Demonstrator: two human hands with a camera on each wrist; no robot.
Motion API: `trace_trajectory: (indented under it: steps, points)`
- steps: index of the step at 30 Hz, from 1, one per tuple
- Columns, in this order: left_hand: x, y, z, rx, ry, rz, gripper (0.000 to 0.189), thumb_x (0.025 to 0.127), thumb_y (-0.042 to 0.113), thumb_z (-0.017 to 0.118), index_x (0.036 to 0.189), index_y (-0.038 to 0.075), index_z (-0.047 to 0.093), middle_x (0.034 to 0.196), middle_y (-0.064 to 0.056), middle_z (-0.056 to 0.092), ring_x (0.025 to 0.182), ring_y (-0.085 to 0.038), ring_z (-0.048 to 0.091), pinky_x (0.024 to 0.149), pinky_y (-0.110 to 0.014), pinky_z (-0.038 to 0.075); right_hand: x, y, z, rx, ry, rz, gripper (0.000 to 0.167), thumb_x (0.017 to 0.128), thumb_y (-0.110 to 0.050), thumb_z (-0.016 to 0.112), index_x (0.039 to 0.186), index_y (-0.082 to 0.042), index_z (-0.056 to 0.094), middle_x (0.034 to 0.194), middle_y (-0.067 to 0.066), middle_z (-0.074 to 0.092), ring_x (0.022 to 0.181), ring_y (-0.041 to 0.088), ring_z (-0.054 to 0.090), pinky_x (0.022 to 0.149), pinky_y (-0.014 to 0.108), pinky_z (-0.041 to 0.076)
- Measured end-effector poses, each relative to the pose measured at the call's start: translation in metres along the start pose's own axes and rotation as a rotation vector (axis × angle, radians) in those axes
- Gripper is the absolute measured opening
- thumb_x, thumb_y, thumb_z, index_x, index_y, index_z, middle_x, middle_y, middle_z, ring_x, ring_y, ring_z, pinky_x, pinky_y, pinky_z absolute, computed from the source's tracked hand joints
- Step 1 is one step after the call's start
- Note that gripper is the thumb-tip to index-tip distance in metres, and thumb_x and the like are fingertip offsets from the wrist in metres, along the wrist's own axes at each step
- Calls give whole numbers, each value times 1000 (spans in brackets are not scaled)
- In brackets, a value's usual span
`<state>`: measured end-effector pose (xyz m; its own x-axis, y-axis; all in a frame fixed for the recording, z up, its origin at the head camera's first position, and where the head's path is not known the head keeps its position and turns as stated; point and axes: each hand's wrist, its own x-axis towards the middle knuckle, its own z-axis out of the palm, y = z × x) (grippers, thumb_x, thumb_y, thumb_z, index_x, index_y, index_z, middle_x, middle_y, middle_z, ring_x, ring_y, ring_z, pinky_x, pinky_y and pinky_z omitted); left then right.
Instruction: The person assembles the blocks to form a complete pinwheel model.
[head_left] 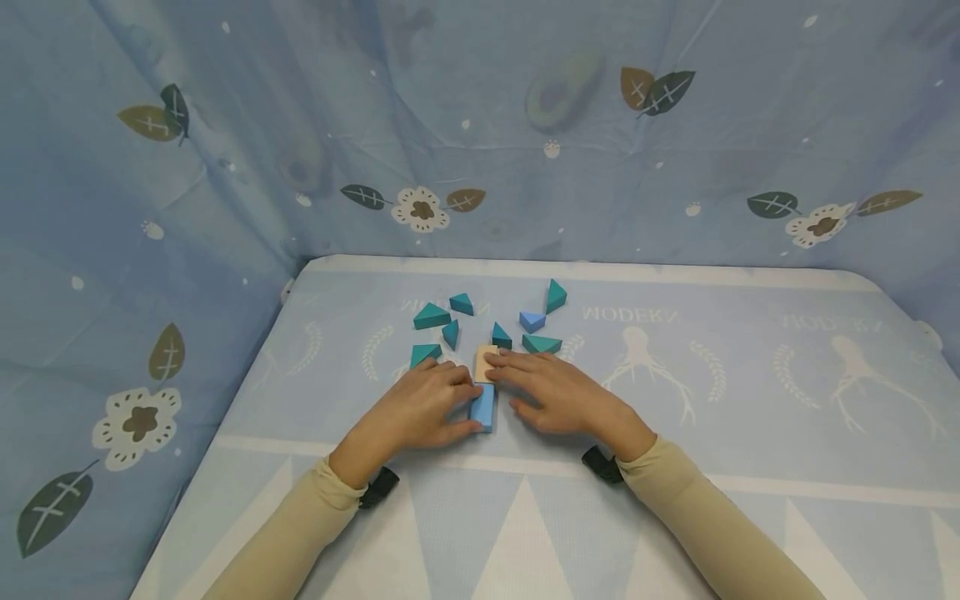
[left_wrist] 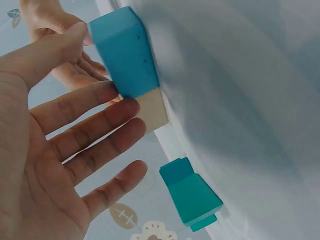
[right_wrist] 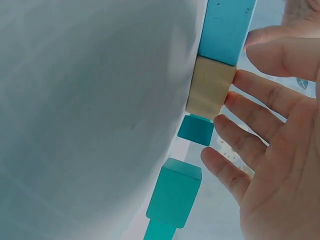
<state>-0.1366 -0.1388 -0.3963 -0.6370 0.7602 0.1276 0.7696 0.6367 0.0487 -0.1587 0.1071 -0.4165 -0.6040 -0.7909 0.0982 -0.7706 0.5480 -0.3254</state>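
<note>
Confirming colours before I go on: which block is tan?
The tan block set against the far end of the light-blue block; all others are blue or green.

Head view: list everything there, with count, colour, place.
Long block: one, blue, lowest of the blocks.
Wood block: one, tan, at the long block's far end.
Triangular blocks: seven, teal, scattered farther off.
Another triangular block: one, violet-blue, among these.
Table: one, pale blue-white, under the blocks.
Cloth: one backdrop, blue, behind the table.
Sleeves: two, beige, bottom of view.
Wrist devices: two, black, by the sleeve ends.
Left hand: one, bare, touching the long block.
Right hand: one, bare, touching the wood block.
</note>
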Motion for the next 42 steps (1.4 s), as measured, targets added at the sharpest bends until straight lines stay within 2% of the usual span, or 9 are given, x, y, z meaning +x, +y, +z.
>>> trace_trajectory:
  steps: [7, 16, 20, 26, 36, 42]
  points:
    - [0, 0, -2, -7, 37, 26, 44, 88, 43, 72, 118, 12, 71, 116, -2, 65, 105, -19, 62, 94, -39, 50, 4, 0, 0, -28, 62, -24, 47, 98, -19, 59, 143, -14, 51, 155, 5, 40, 141, 24, 41, 111, 48, 39]
    - [-2, 3, 0, -17, -27, 20, 52, 85, 43, 74, 122, 7, 69, 134, -8, 61, 120, -24, 60, 100, -38, 50, 2, 8, -6, -67, 113, 56, 47, 96, -18, 60, 142, -14, 51, 151, 6, 45, 136, 26, 46, 107, 49, 42]
    - [-1, 3, 2, -29, -21, 11, 51, 83, 41, 77, 120, 7, 71, 133, -7, 62, 119, -23, 61, 98, -37, 51, 0, 15, -10, -72, 121, 95, 47, 96, -17, 60, 142, -11, 52, 151, 8, 45, 135, 29, 46, 107, 51, 41]
    - [0, 3, 4, -45, -2, 9, 49, 81, 39, 80, 117, 7, 72, 130, -7, 64, 117, -23, 63, 96, -36, 52, 0, 24, -13, -74, 119, 110, 47, 97, -18, 60, 141, -7, 52, 150, 12, 45, 135, 32, 46, 107, 52, 41]
    - [0, 4, 5, -23, 4, 16, 49, 81, 38, 80, 118, 7, 72, 129, -7, 65, 115, -23, 63, 95, -35, 53, 17, 27, -20, -56, 82, 135, 48, 98, -18, 58, 143, -6, 50, 149, 13, 47, 137, 32, 44, 109, 52, 39]
    - [0, 3, 5, -36, -2, 13, 50, 81, 40, 79, 119, 8, 71, 130, -6, 64, 117, -22, 62, 97, -36, 52, 29, 29, -20, -48, 71, 162, 43, 98, -17, 57, 140, -6, 54, 142, 13, 54, 134, 33, 47, 109, 50, 39]
